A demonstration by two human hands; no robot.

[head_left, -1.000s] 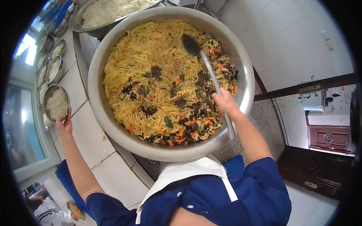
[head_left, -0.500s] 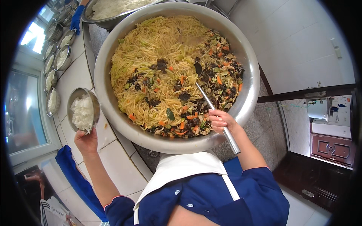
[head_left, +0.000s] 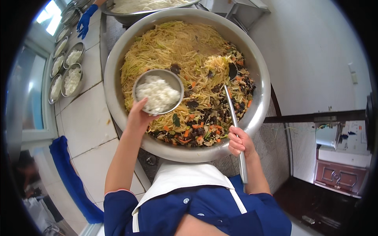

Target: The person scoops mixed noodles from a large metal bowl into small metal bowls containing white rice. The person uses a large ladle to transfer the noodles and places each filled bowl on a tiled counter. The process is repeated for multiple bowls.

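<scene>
My left hand (head_left: 138,118) grips a steel bowl (head_left: 178,80) by its near rim, with white rice (head_left: 157,93) in it. The bowl hangs over the left middle of a wide metal basin (head_left: 263,94). Pale yellow shredded vegetables (head_left: 157,43) fill the basin's far and left part. A mix of black fungus, carrot and green pieces (head_left: 201,131) lies at the near and right side. Closed round the handle of a long metal ladle (head_left: 232,112) is my right hand (head_left: 241,142). The ladle's head sits among the food at the right, beside a mound of shreds.
Several bowls of rice (head_left: 73,80) stand on the white tiled counter (head_left: 88,114) at the left. Behind the basin is a large pan of rice (head_left: 145,5). Another person's blue-gloved hand (head_left: 84,21) reaches over the counter. A blue cloth (head_left: 73,177) lies along the counter's edge.
My left hand has brought the rice bowl rightward from above the counter to over the basin. My right hand and the ladle have shifted right, and shreds are now heaped by the ladle's head.
</scene>
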